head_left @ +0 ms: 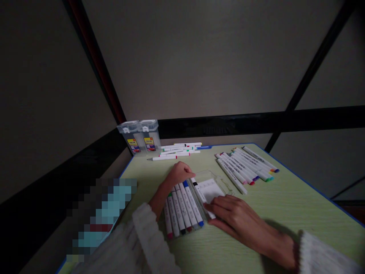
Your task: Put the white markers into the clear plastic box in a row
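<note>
A white marker [201, 194] with a black band lies slanted over a clear plastic case [209, 173]. My left hand [179, 173] is closed, thumb and finger pinching the marker's far end. At its near end, the fingers of my right hand [236, 215] are closed on it, partly covering it. Left of this marker, several white markers [182, 207] with coloured ends lie side by side in a row in the case. A white card [211, 188] shows in the right part of the case, half behind my right hand.
Several loose markers [236, 163] lie fanned out at the right of the table [285, 205]. More loose markers [179, 150] are piled at the back. Two clear lidded containers [149, 137] stand at the back left. A blurred pale-blue object [110, 211] is at the left edge.
</note>
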`<state>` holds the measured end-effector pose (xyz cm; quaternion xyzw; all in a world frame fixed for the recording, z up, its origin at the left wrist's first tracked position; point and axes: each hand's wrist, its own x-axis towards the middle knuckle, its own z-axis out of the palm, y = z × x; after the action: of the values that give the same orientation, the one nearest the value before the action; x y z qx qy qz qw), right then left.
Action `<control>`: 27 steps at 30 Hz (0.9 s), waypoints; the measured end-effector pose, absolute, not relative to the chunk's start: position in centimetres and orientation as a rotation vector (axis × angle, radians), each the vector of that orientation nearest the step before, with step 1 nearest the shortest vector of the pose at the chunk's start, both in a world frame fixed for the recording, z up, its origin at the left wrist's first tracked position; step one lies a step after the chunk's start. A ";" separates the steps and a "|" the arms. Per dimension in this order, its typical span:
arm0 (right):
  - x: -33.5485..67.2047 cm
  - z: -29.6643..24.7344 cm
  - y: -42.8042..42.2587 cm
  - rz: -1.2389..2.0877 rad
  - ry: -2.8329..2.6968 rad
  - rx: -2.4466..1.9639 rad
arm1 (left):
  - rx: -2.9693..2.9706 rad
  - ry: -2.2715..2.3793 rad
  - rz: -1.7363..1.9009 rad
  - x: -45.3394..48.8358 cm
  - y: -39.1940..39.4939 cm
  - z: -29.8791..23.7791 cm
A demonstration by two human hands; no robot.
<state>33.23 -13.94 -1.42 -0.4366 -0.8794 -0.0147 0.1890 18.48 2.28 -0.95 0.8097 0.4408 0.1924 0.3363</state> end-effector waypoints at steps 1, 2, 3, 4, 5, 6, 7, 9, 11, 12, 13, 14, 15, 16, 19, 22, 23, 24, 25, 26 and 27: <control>33.2 -1.4 -13.9 -0.032 -2.478 -1.231 | 2.117 1.150 0.499 18.5 2.3 -1.0; 33.2 -1.4 -13.9 -0.025 -2.484 -1.236 | 2.125 1.150 0.496 18.4 2.4 -1.1; 33.2 -1.4 -13.9 -0.021 -2.488 -1.239 | 2.134 1.147 0.495 18.4 2.5 -1.2; 33.2 -1.4 -13.9 -0.020 -2.490 -1.238 | 2.140 1.144 0.496 18.4 2.5 -1.4; 33.2 -1.5 -13.9 -0.020 -2.491 -1.234 | 2.140 1.141 0.500 18.4 2.6 -1.5; 33.2 -1.5 -13.9 -0.021 -2.490 -1.229 | 2.134 1.141 0.505 18.4 2.7 -1.6; 33.1 -1.5 -13.9 -0.022 -2.487 -1.226 | 2.125 1.141 0.508 18.4 2.7 -1.8; 33.1 -1.5 -13.9 -0.019 -2.486 -1.229 | 2.106 1.132 0.511 18.4 2.8 -1.9; 33.2 -1.4 -13.9 -0.023 -2.482 -1.230 | 2.096 1.123 0.507 18.4 2.9 -1.9; 33.2 -1.3 -13.9 -0.026 -2.482 -1.226 | 2.091 1.120 0.506 18.4 2.9 -1.9; 33.3 -1.2 -13.9 -0.030 -2.490 -1.221 | 2.084 1.118 0.504 18.4 3.0 -1.9; 33.4 -1.1 -13.9 -0.043 -2.501 -1.214 | 2.075 1.117 0.503 18.4 3.0 -1.8; 33.5 -0.9 -13.9 -0.064 -2.517 -1.204 | 2.063 1.116 0.505 18.4 3.0 -1.7; 33.6 -0.8 -13.9 -0.089 -2.536 -1.191 | 2.049 1.117 0.510 18.4 3.0 -1.7; 34.1 -0.6 -13.9 -0.135 -2.590 -1.160 | 2.016 1.126 0.528 18.3 3.0 -1.6; 34.5 -0.7 -13.7 -0.099 -2.640 -1.151 | 2.008 1.122 0.525 18.2 3.1 -2.0; 34.6 -0.8 -13.6 -0.084 -2.652 -1.149 | 2.008 1.118 0.521 18.2 3.1 -2.2; 34.7 -0.9 -13.6 -0.074 -2.662 -1.148 | 2.009 1.118 0.514 18.2 3.2 -2.4; 34.8 -1.0 -13.6 -0.071 -2.669 -1.146 | 2.011 1.115 0.506 18.1 3.3 -2.6; 34.8 -1.2 -13.6 -0.076 -2.677 -1.142 | 2.013 1.114 0.496 18.1 3.4 -2.8; 34.9 -1.3 -13.5 -0.089 -2.686 -1.133 | 2.014 1.108 0.487 18.0 3.4 -3.0</control>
<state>34.86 -13.55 -1.26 -0.3860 -0.9151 -0.0304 0.1123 18.02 3.43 -2.95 0.7908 0.4352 0.1911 0.3856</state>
